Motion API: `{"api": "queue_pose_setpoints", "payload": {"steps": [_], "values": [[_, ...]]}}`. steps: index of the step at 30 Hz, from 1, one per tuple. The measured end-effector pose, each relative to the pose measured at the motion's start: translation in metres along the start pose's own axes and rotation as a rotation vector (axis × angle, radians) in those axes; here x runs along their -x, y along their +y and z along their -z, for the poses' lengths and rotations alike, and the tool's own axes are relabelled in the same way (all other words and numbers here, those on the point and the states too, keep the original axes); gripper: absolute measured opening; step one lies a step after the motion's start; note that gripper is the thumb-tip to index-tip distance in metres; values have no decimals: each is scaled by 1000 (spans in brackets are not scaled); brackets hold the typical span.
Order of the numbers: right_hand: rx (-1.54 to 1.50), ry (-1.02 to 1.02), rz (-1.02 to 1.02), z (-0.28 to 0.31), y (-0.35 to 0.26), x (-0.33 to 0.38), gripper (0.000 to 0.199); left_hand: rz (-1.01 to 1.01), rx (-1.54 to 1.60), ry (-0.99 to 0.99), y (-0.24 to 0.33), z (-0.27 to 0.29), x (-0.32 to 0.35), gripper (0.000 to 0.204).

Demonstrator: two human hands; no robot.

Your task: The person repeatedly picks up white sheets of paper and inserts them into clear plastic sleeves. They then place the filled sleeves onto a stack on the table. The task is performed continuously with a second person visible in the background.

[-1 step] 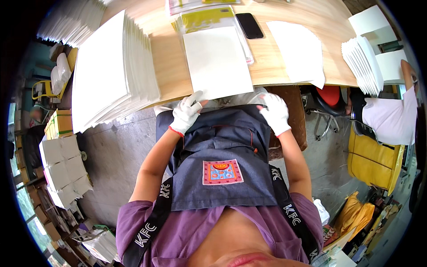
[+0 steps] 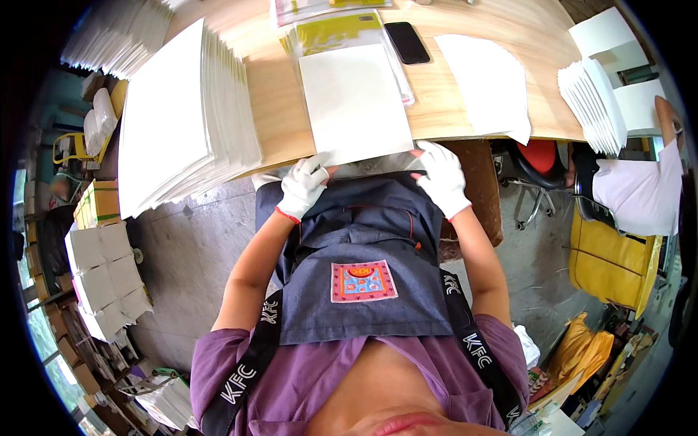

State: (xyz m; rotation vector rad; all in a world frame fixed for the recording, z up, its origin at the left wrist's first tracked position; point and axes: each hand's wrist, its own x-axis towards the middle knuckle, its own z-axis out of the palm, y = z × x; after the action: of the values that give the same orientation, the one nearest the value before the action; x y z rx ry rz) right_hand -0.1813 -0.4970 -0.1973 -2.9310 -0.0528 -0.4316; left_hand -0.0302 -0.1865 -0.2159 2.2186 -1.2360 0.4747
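A white sheet lies in front of me on clear plastic bags with a yellow-green print. Its near edge reaches the table's front edge, where clear, crinkled plastic shows between my hands. Beside the near left corner is my left hand, in a white glove with bare fingertips, fingers bent and a little apart. My right hand, gloved alike, is at the near right corner. Its thumb and forefinger are spread apart, with the forefinger close to the sheet's corner. Whether either hand touches the plastic is hard to tell.
To the left stands a tall stack of white sheets. A black phone lies beyond the sheet, with a fanned white pile to its right. More folded white stacks sit at the table's right end, near another person.
My right hand has moved up and left, toward the sheet's near right corner. My left hand has hardly moved, its fingers slightly lower. The sheet stays nearly in place.
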Motion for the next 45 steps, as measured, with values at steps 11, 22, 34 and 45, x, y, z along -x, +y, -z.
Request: {"api": "queue_pose_setpoints", "payload": {"steps": [11, 22, 34, 45], "values": [[-779, 103, -745, -50, -20, -28, 22, 1166, 1290, 272, 8, -10, 38, 34], [-1817, -255, -672, -6, -95, -80, 15, 599, 474, 203, 40, 187, -24, 27], [-1267, -379, -210, 57, -257, -250, 35, 832, -26, 326, -81, 303, 19, 43], [-1428, 339, -895, -1, -46, -77, 22, 1319, 674, 955, -85, 134, 177, 44]]}}
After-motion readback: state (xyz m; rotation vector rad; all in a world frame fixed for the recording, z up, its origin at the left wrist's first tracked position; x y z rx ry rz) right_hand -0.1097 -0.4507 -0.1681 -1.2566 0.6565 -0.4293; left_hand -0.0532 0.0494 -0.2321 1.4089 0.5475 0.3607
